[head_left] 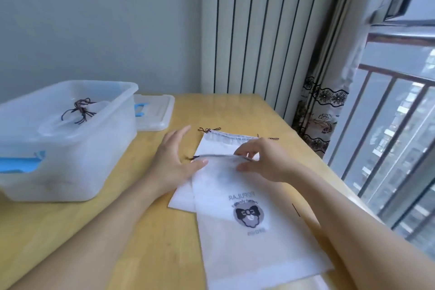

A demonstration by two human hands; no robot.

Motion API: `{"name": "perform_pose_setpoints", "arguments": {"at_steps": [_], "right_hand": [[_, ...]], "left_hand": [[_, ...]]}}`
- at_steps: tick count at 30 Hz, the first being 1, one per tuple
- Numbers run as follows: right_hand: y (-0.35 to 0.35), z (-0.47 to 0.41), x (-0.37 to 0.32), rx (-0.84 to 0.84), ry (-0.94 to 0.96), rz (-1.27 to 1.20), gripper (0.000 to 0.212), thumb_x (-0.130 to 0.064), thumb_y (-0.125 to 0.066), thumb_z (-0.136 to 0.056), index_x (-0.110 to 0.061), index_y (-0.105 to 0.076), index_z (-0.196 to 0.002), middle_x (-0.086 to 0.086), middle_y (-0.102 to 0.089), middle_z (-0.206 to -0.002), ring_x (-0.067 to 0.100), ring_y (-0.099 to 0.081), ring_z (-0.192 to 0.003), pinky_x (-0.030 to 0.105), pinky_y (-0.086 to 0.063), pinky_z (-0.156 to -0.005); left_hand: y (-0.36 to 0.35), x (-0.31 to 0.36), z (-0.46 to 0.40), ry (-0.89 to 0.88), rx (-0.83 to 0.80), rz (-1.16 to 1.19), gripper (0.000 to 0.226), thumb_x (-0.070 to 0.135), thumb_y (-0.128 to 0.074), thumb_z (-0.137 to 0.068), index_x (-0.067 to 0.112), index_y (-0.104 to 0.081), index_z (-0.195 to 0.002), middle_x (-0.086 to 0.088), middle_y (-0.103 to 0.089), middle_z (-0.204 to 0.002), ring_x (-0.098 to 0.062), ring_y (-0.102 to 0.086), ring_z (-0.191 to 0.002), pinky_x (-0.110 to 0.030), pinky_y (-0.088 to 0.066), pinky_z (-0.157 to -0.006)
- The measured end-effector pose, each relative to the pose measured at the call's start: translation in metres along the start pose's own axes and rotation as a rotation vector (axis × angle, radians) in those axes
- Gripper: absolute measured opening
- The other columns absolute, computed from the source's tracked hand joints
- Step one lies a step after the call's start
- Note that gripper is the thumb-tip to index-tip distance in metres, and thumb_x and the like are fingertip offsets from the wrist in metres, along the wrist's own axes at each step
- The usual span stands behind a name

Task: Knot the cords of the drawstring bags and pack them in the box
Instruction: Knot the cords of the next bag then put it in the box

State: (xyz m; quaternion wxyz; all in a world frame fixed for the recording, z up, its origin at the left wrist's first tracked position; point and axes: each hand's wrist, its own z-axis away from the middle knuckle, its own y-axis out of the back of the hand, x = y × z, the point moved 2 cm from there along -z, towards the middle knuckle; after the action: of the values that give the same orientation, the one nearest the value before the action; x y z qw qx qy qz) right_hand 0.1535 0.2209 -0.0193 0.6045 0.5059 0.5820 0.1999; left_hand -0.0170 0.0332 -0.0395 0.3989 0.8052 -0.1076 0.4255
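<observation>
Top bag lies lengthwise, corded mouth pointing away

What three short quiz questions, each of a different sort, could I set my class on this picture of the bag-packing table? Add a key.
1. True or false: the lid is closed on the clear box.
2. Multiple choice: the top bag with the printed logo lies (A) inside the box, (B) over another bag on the table, (C) on the lid.
3. Fill in: the right hand pinches the top bag's upper edge with its ___, while the left hand rests at that edge.

Key: 1 false, since the lid lies behind the box; 2 B; 3 fingers.
</observation>
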Motion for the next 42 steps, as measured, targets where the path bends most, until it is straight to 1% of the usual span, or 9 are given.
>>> {"name": "perform_pose_setpoints", "arguments": {"at_steps": [3, 6, 11, 16, 21, 26, 30, 33, 42], "right_hand": [[-0.006, 0.006, -0.006, 0.059, 0.063, -0.128, 0.005, -0.023, -0.076, -0.089, -0.02, -0.072, -0.09, -0.017, -0.065, -0.073, 0.01, -0.057, -0.066, 0.019, -0.042, -0.062], [-0.007, 0.001, -0.006, 0.083, 0.025, -0.134, 0.008, -0.027, -0.07, -0.092, -0.024, -0.065, -0.087, -0.014, -0.056, -0.058, 0.006, -0.042, -0.05, 0.023, -0.034, -0.05], [0.002, -0.001, 0.007, 0.023, -0.064, -0.264, 0.046, -0.033, -0.06, -0.102, 0.001, -0.046, -0.073, -0.004, -0.027, -0.059, 0.009, -0.021, -0.05, 0.023, -0.019, -0.048], [0.009, -0.002, 0.028, 0.027, -0.29, -0.537, 0.047, -0.044, -0.055, -0.102, -0.009, -0.05, -0.072, 0.003, -0.021, -0.059, 0.021, -0.011, -0.057, 0.026, -0.015, -0.047], [0.017, 0.0, 0.03, 0.013, -0.377, -0.634, 0.051, -0.043, -0.055, -0.103, -0.022, -0.03, -0.063, -0.002, -0.021, -0.057, 0.017, -0.015, -0.052, 0.026, -0.015, -0.047], [0.016, -0.001, 0.036, 0.144, -0.549, -1.351, 0.045, -0.037, -0.049, -0.106, -0.018, -0.04, -0.066, 0.001, -0.044, -0.063, 0.014, -0.041, -0.051, 0.023, -0.038, -0.05], [0.014, -0.002, 0.039, 0.23, -0.569, -1.553, 0.051, -0.037, -0.04, -0.108, -0.016, -0.043, -0.062, 0.003, -0.05, -0.061, 0.016, -0.055, -0.053, 0.029, -0.044, -0.067], [0.01, -0.006, 0.042, 0.221, -0.576, -1.537, 0.052, -0.04, -0.04, -0.108, -0.016, -0.046, -0.061, 0.007, -0.058, -0.077, 0.022, -0.058, -0.071, 0.032, -0.045, -0.071], [0.019, 0.001, 0.036, 0.263, -0.457, -0.761, 0.045, -0.041, -0.055, -0.103, -0.02, -0.033, -0.069, 0.0, -0.031, -0.059, 0.016, -0.03, -0.049, 0.026, -0.025, -0.046]], "left_hand": [[-0.001, -0.001, 0.0, -0.037, -0.159, -0.115, 0.016, 0.032, -0.077, -0.085, 0.034, -0.069, -0.099, 0.012, -0.066, -0.094, 0.003, -0.058, -0.078, -0.024, -0.045, -0.075], [0.001, -0.002, -0.001, -0.103, -0.132, -0.208, 0.033, 0.029, -0.068, -0.093, 0.011, -0.059, -0.067, 0.001, -0.048, -0.057, -0.007, -0.038, -0.053, -0.025, -0.032, -0.056], [0.012, 0.0, -0.004, 0.012, -0.039, -0.094, 0.057, 0.041, -0.05, -0.102, -0.002, -0.041, -0.066, 0.0, -0.031, -0.057, -0.012, -0.029, -0.053, -0.03, -0.024, -0.055], [0.014, -0.002, -0.014, 0.324, 0.01, 0.122, 0.05, 0.049, -0.036, -0.1, 0.011, -0.03, -0.068, 0.0, -0.024, -0.064, -0.016, -0.025, -0.057, -0.031, -0.024, -0.061], [0.019, -0.013, -0.017, 0.475, 0.017, 0.413, 0.028, 0.014, -0.042, -0.096, 0.016, -0.041, -0.067, 0.002, -0.028, -0.059, -0.016, -0.023, -0.049, -0.026, -0.025, -0.043], [0.02, -0.015, -0.014, 0.48, 0.015, 0.438, 0.04, 0.034, -0.042, -0.106, 0.018, -0.037, -0.069, 0.003, -0.029, -0.058, -0.014, -0.028, -0.046, -0.025, -0.032, -0.04], [0.016, -0.01, -0.013, 0.583, 0.071, 0.672, 0.045, 0.042, -0.041, -0.106, 0.019, -0.035, -0.068, 0.001, -0.03, -0.058, -0.015, -0.03, -0.045, -0.024, -0.032, -0.039], [0.017, -0.01, -0.014, 0.652, 0.104, 0.853, 0.044, 0.034, -0.038, -0.106, 0.021, -0.032, -0.064, 0.001, -0.03, -0.057, -0.016, -0.03, -0.043, -0.021, -0.032, -0.038], [0.022, -0.013, -0.017, 0.645, 0.297, 1.013, 0.036, 0.023, -0.039, -0.106, 0.018, -0.04, -0.07, -0.002, -0.044, -0.066, -0.017, -0.045, -0.058, -0.028, -0.042, -0.052]]}}
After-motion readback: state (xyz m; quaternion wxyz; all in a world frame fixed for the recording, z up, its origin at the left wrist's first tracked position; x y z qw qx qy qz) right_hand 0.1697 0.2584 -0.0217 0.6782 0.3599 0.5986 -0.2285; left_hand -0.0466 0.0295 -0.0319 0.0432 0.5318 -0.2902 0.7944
